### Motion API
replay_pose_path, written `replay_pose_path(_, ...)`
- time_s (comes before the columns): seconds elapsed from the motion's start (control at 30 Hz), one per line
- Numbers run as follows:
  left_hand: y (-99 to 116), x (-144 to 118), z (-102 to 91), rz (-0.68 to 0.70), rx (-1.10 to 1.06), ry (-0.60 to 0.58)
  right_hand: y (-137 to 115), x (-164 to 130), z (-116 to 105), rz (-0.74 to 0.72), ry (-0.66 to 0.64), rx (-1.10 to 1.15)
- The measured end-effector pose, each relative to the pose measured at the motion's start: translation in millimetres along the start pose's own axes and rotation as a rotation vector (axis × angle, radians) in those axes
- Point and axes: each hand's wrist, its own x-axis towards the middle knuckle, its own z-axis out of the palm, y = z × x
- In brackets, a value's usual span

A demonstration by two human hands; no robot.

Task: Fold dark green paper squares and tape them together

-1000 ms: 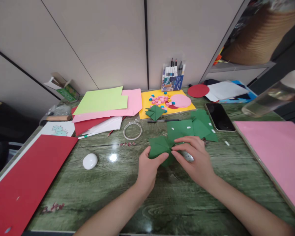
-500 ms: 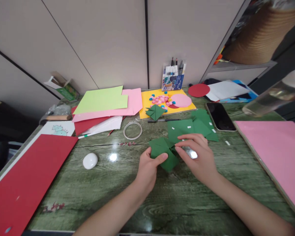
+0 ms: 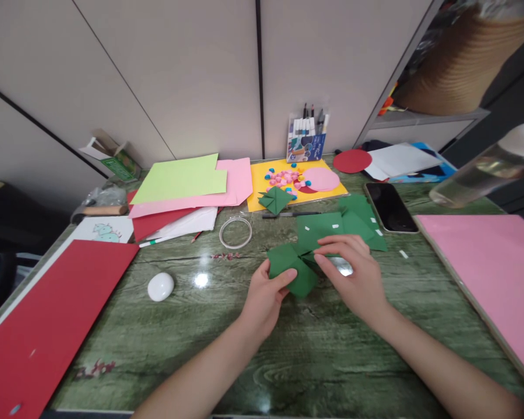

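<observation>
My left hand (image 3: 266,294) grips a folded piece of green paper (image 3: 303,279) by its left side, thumb on top and fingers beneath. On the right, my right hand (image 3: 353,270) pinches a narrow fold at the paper's upper right edge between thumb and fingertips. The paper is held just above the table and looks bent along its creases. Farther back, a finished-looking folded green paper piece (image 3: 275,200) rests on a yellow sheet (image 3: 257,180). Flat green paper sheets (image 3: 318,224) with small white bits on them lie behind my right hand.
A phone (image 3: 392,206) and a tilted-looking clear bottle (image 3: 475,171) stand to the right, near a pink board (image 3: 484,262). To the left are a roll of tape (image 3: 236,219), a white rounded object (image 3: 160,287) and a red sheet (image 3: 61,314). A pen (image 3: 288,215) lies behind.
The green paper has bent more and its lower part has curled upward slightly. My right hand still pinches its right edge and has shifted a little to the right.
</observation>
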Motion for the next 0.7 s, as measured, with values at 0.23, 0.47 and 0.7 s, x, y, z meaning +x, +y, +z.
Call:
replay_pose_path(0.23, -1.4, 4.1, -3.7, -0.086, -0.060, 0.033, 0.2, 1.1, 0.1, 0.004, -0.008, 0.015)
replay_pose_path(0.47, -1.4, 7.6, -5.7, -0.083, -0.073, 0.095, 6.5, 3.3, 0.0, 0.112, -0.009, 0.170)
replay_pose_path(0.7, -0.3, 6.7, -3.8, -0.063, -0.101, 0.058, 6.1, 1.4, 0.1, 0.124, -0.012, 0.226)
